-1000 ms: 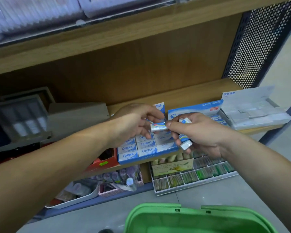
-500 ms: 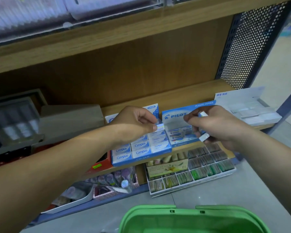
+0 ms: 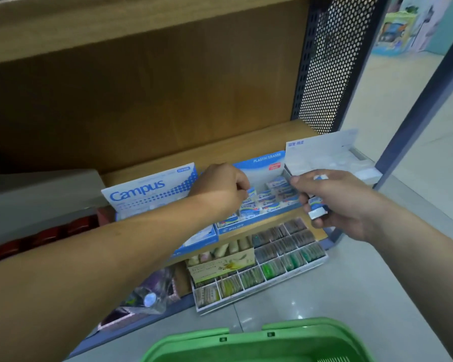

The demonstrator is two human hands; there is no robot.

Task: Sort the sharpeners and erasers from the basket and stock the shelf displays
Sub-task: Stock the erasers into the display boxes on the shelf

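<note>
the left hand curled its fingers into the pilot eraser box on the shelf; whether they pinched anything couldn't be told. the right hand gripped several erasers just beside it; the lowest one, jutting out, risked slipping to the floor.

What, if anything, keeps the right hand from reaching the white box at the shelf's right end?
Likely nothing, so yes: the right hand is just before the white box with nothing between, though it holds erasers.
</note>
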